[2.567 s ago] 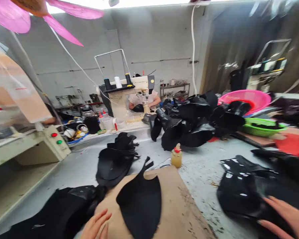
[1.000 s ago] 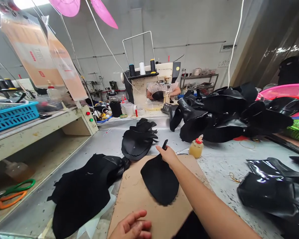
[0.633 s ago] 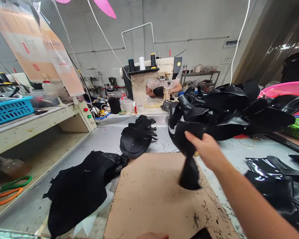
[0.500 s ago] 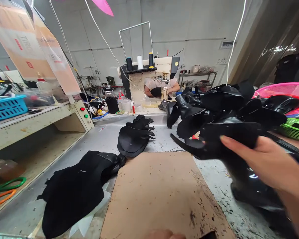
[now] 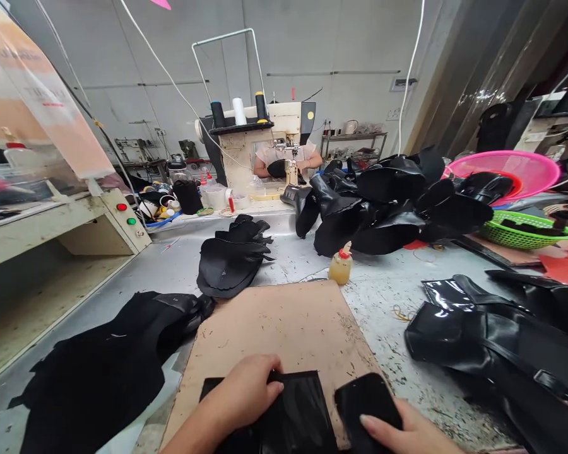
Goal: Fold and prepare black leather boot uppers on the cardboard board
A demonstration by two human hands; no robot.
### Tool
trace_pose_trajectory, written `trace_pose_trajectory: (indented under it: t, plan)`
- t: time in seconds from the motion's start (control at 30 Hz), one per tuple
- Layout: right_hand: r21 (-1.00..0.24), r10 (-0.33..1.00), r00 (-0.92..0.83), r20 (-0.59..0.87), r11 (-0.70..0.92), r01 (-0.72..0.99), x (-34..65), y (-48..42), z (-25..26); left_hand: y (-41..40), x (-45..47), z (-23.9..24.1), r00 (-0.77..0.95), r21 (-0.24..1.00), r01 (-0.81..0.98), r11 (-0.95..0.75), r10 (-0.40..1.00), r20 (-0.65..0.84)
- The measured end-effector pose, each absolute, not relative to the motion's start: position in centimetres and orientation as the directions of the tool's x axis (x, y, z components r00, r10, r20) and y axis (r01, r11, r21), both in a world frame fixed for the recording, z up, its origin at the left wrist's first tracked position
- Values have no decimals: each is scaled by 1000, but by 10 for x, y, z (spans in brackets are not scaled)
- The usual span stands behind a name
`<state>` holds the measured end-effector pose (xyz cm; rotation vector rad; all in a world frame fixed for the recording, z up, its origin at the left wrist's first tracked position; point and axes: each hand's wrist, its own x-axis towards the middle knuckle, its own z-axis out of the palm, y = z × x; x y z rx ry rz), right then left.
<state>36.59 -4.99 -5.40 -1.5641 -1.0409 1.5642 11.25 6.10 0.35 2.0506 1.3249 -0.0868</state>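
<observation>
On the tan board point(image 5: 284, 315) lies a shiny black leather piece point(image 5: 300, 410) with a straight top edge. My left hand point(image 5: 243, 394) is closed at that edge, thumb and fingers pinching it. To the right, my right hand point(image 5: 411, 432) grips a matt black piece with a rounded end point(image 5: 366, 403), thumb on top and the fingers underneath hidden. Whether the two pieces are joined below the frame I cannot tell. A small bottle of yellowish liquid with a red cap point(image 5: 341, 268) stands just beyond the board's far right corner.
Black buckled boot uppers point(image 5: 492, 340) lie at the right; more are heaped behind point(image 5: 383, 208). Stacked black cut pieces point(image 5: 99, 366) lie left of the board. A green basket point(image 5: 525, 233) and pink basket point(image 5: 511, 167) stand far right. A person works behind a sewing machine point(image 5: 236, 151).
My right hand has come down and inward from the right with a black piece. My left hand has risen into view on the leather. The camera has turned slightly right, and the bottle is uncovered.
</observation>
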Motion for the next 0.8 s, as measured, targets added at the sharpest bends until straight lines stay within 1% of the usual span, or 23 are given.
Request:
trace_pose_trajectory:
  t: [0.03, 0.07, 0.1, 0.23, 0.37, 0.43, 0.53, 0.63, 0.7, 0.8]
  plan:
    - [-892, 892, -61, -448, -450, -29, 356, -47, -67, 59, 114, 0, 475, 499, 830, -251, 785, -397]
    - [-890, 895, -63, -442, -446, -90, 349, -46, -78, 57, 116, -2, 472, 492, 833, -253, 788, -395]
    - [-889, 896, -54, -441, -444, -114, 344, -45, -87, 56, 118, -2, 467, 482, 839, -253, 790, -397]
    - [-866, 868, -19, -497, -497, -59, 338, -46, -103, 56, 135, -1, 466, 463, 848, -257, 778, -421]
    - [-861, 868, -30, -495, -495, -118, 341, -50, -98, 63, 152, -5, 561, 548, 787, -282, 697, -447]
    - [-865, 869, -13, -495, -494, -91, 345, -52, -93, 65, 154, -9, 599, 605, 751, -263, 657, -457]
    - [-871, 870, 78, -488, -491, 26, 352, -52, -84, 66, 151, -14, 628, 686, 697, -207, 637, -446]
    - [-863, 915, 160, -372, -404, 303, 358, -47, -77, 64, 148, -19, 614, 728, 669, -146, 660, -433]
    - [-804, 938, 151, -311, -345, 485, 359, -43, -74, 62, 148, -21, 599, 742, 660, -113, 677, -429]
    - [-705, 945, 129, -302, -312, 637, 358, -37, -69, 58, 149, -25, 583, 760, 645, -78, 694, -423]
